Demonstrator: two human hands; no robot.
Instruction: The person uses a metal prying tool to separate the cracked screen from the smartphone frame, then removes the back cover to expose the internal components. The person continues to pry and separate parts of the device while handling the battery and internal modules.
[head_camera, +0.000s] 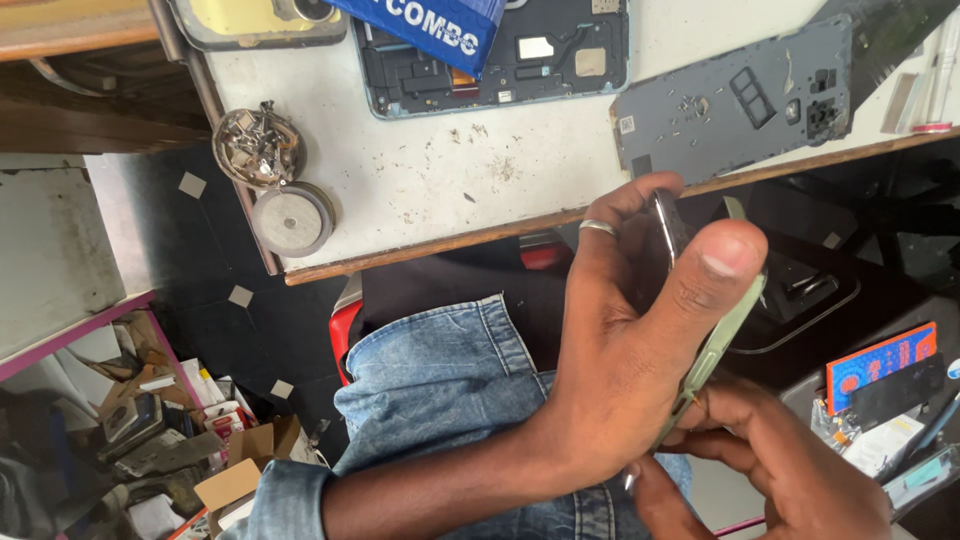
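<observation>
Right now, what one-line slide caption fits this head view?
Both hands, left hand and right hand, grip a pale green phone frame edge-on beside the white workbench.

A single view, from a camera worn on the person's head, looks steeply down and slightly forward. It sits close — the left hand (640, 340) and right hand (780, 470) fill the lower right, large and near the lens. The white counter (450, 170) runs across the top of the frame, its edge slanting, so the camera is tilted. Below it the view falls past a denim-clad lap (440, 380) to the dark floor (215, 300) at left — farther off.
</observation>
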